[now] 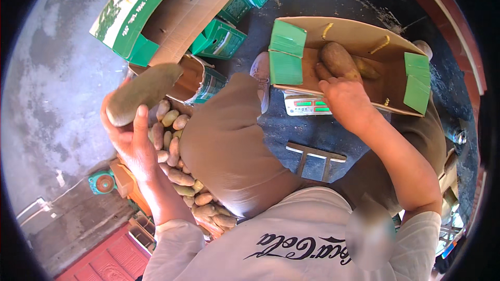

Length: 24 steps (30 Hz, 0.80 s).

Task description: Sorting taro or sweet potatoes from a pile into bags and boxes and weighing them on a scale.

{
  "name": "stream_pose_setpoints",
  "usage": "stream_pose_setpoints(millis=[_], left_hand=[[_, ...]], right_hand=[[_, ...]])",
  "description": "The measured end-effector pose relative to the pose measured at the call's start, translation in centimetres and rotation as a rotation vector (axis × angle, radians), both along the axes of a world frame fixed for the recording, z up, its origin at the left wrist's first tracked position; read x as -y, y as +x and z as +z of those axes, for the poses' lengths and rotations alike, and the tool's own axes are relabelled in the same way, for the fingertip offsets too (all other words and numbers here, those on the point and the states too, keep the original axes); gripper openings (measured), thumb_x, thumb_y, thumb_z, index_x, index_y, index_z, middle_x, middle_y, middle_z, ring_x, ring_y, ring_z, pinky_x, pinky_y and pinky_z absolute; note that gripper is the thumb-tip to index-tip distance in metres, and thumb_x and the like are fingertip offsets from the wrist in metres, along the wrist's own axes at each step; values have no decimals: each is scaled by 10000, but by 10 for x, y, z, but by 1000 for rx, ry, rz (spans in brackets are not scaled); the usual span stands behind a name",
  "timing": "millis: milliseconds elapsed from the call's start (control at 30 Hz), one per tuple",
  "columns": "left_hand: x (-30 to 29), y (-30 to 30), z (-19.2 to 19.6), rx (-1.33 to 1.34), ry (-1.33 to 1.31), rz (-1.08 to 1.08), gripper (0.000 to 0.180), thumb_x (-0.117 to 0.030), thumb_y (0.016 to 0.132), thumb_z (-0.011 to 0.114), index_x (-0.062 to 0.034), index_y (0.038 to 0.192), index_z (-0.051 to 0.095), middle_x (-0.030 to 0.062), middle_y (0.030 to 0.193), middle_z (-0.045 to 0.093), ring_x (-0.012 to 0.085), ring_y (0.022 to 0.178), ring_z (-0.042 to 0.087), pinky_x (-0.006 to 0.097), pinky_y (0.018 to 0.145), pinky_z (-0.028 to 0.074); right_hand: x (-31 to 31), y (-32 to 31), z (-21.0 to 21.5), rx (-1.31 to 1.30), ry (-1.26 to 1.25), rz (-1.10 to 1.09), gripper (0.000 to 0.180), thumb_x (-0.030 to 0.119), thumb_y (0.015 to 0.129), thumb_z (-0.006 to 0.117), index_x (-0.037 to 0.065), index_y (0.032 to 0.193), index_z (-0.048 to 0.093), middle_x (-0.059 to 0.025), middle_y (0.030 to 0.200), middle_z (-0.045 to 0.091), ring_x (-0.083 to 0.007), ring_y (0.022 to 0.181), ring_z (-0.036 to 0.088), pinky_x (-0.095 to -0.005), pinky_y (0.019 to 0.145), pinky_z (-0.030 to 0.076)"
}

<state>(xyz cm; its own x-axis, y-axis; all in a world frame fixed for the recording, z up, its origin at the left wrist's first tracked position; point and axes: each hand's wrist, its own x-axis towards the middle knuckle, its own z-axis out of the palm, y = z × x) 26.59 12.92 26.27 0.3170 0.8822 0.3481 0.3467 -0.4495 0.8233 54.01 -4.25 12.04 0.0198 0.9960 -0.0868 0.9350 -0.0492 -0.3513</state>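
Observation:
My left hand (130,135) is raised, its fingers and thumb wrapped round the lower end of a long, brown, potato-like tuber (148,91). On the right, my right hand (346,96) reaches over the near wall of an open cardboard box (298,67) with green end flaps. Its fingers are closed on a large brown tuber (338,60) inside that box. Another, yellower tuber (367,68) lies beside it, partly hidden. Beneath the box's near edge shows a scale (307,105) with a lit display. Beside my left leg lies a heap of similar tubers (179,177).
A large open green-and-white carton (140,15) stands at the far left. Smaller green boxes (219,39) sit next to it. Between my legs is the wooden edge of a stool (316,152). A green round device (102,182) is by the left wall.

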Motion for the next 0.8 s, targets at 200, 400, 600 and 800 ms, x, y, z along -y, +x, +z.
stream_pose_setpoints(millis=[200,400,600,800], left_hand=[[26,98,13,-21,-264,-370,499,-80,768,648,-36,1198,398,133,1156,528,210,1077,496,346,942,387],[47,163,-27,-375,-78,-647,483,-91,747,645,-43,1166,410,147,1086,555,260,1022,542,346,897,420],[61,178,-56,-790,155,-668,525,-123,760,659,-80,1232,432,165,1131,557,299,1043,544,344,871,424],[39,142,-6,-398,312,-437,345,-59,757,627,-31,1094,557,144,1087,586,262,1009,562,326,882,423]], right_hand=[[2,2,4,138,-117,36,173,65,714,594,56,886,584,-101,822,642,-227,799,643,-322,648,513],[1,-1,6,141,-149,34,194,120,728,614,64,913,589,-101,854,660,-231,784,655,-319,626,512],[1,-2,5,140,-150,29,181,137,752,590,60,917,592,-89,836,665,-236,780,659,-327,625,513],[3,-1,5,64,-77,-3,160,111,741,593,60,892,589,-99,825,657,-241,790,655,-334,635,514]])
